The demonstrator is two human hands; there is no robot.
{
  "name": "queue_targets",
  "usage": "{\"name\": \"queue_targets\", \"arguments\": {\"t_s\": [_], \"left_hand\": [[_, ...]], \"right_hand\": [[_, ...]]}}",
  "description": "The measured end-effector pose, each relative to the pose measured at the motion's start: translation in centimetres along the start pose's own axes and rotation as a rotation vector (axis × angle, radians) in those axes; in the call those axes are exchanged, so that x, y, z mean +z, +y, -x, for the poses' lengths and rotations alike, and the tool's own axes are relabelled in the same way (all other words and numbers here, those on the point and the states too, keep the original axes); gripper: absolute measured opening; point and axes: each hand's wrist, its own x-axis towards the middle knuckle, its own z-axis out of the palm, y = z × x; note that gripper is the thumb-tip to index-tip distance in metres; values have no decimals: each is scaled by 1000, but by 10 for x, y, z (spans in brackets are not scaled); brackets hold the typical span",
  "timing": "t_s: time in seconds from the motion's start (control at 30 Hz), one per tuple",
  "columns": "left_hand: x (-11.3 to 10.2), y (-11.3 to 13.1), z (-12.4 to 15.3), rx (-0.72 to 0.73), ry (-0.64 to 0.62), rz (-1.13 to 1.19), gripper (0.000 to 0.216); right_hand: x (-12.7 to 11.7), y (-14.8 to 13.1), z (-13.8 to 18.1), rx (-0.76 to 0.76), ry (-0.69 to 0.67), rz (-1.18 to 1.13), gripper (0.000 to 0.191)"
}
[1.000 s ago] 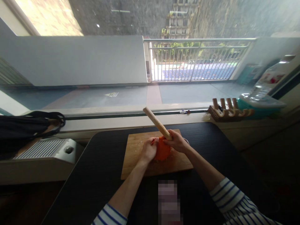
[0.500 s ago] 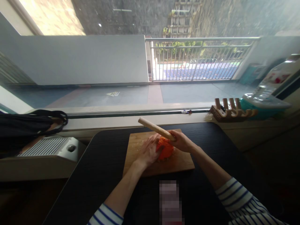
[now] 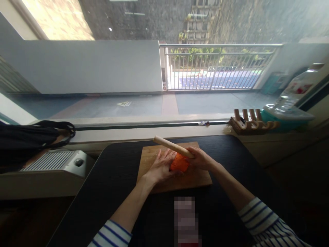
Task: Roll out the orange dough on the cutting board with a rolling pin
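A wooden cutting board (image 3: 199, 178) lies on the dark table, with a flattened round of orange dough (image 3: 180, 164) near its middle. My left hand (image 3: 161, 166) rests on the board at the dough's left side, fingers spread and the thumb along its near edge. In my right hand (image 3: 202, 159) is one end of a pale wooden rolling pin (image 3: 171, 145), gripped closed. The pin slants up to the left, above the dough's far edge and past my left fingertips. Part of the dough's right side is hidden by my right hand.
Beyond the black table (image 3: 120, 164) runs a windowsill with a wooden rack (image 3: 246, 125), a teal box (image 3: 295, 116) and a clear bottle (image 3: 295, 89). To the left are a white vented appliance (image 3: 77, 164) and a black bag (image 3: 23, 140). A blurred patch (image 3: 187, 219) covers something in front of the board.
My left fingers have spread more and slid slightly left, with the thumb now lower on the dough. The rolling pin's free end has dipped slightly; my right hand still holds it.
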Motion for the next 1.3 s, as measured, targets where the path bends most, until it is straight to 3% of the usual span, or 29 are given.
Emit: {"name": "queue_targets", "arguments": {"t_s": [0.07, 0.13, 0.2, 0.27, 0.33, 0.4, 0.5, 0.57, 0.63, 0.87, 1.1, 1.3], "left_hand": [[3, -2, 6, -4, 73, -34, 74], [2, -3, 17, -6, 228, -51, 59], [-3, -3, 29, -39, 480, -39, 30], [-14, -1, 39, -117, 754, -76, 29], [-24, 2, 42, -112, 917, -143, 21], [-30, 6, 40, -67, 871, -214, 24], [-24, 11, 33, -4, 587, -260, 29], [-15, 12, 31, -26, 441, -254, 30], [-5, 11, 31, -88, 390, -280, 34], [8, 5, 28, -184, 393, -335, 33], [7, 5, 22, -214, 392, -306, 28], [5, 2, 15, -292, 416, -265, 33]], "right_hand": [[-6, 2, 3, -32, 22, -5, 22], [-14, 2, 7, -54, 42, 25, 29], [-24, -1, 13, -56, 25, 113, 30], [-32, -7, 17, -58, -37, 237, 28], [-36, -15, 21, -80, -111, 335, 26], [-36, -22, 23, -109, -161, 387, 27], [-32, -28, 25, -143, -185, 417, 28], [-30, -29, 27, -166, -190, 429, 24], [-29, -29, 29, -184, -192, 433, 19], [-24, -30, 24, -116, -139, 345, 39], [-10, -30, 14, 66, -23, 405, 35], [-2, -26, 18, 117, -37, 429, 34]]}}
